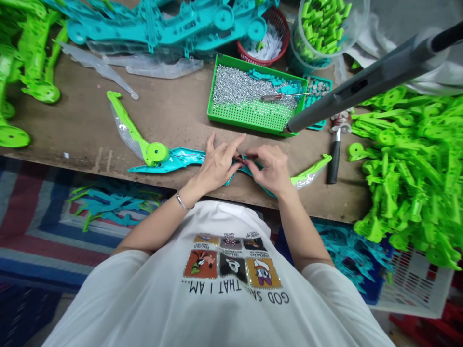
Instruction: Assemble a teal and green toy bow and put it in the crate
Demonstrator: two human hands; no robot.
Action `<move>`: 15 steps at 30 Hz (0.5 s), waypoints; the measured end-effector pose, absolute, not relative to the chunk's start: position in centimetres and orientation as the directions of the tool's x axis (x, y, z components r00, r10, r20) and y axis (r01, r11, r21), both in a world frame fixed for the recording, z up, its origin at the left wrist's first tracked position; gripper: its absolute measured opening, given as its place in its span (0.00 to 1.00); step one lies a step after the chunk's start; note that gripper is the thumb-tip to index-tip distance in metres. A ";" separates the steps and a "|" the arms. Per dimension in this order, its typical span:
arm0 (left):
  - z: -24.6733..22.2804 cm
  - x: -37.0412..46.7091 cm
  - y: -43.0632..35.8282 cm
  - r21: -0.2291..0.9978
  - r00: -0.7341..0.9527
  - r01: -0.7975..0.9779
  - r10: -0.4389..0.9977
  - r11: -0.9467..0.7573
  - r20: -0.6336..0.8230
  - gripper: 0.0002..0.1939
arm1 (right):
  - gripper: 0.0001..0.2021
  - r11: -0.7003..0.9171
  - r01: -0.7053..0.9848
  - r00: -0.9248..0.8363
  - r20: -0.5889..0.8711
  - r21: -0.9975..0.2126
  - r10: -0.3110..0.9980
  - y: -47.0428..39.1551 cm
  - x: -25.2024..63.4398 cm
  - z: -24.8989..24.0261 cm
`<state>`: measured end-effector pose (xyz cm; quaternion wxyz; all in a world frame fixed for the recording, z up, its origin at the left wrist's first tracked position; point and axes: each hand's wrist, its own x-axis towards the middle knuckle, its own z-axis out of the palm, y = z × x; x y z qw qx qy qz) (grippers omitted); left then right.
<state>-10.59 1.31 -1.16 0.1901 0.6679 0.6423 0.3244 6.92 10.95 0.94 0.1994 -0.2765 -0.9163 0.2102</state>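
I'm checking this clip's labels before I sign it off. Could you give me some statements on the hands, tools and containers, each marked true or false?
1. The left hand and right hand are both at the long turquoise part. True.
2. The black-handled tool lies inside the green tray. False: it lies on the bench, to the right of the tray.
3. A red-handled tool rests in the green tray. True.
4. The red basket is filled with turquoise parts. False: it holds mostly white pieces.
5. The bracelet is on the right wrist. False: it is on the left wrist.
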 end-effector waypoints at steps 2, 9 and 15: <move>-1.3 -10.6 1.4 0.675 -0.057 0.733 0.980 -0.087 0.189 0.32 | 0.12 0.764 0.352 -0.765 0.303 -0.541 0.568 10.9 7.2 1.5; -1.1 -9.9 1.1 0.691 -0.172 0.723 0.965 -0.013 0.198 0.30 | 0.15 0.897 0.250 -0.859 0.345 -0.364 0.380 11.2 7.0 1.5; -1.2 -9.0 0.3 0.604 -0.202 0.797 0.943 0.002 0.263 0.07 | 0.14 0.860 0.340 -0.852 0.262 -0.380 0.453 11.5 7.5 0.9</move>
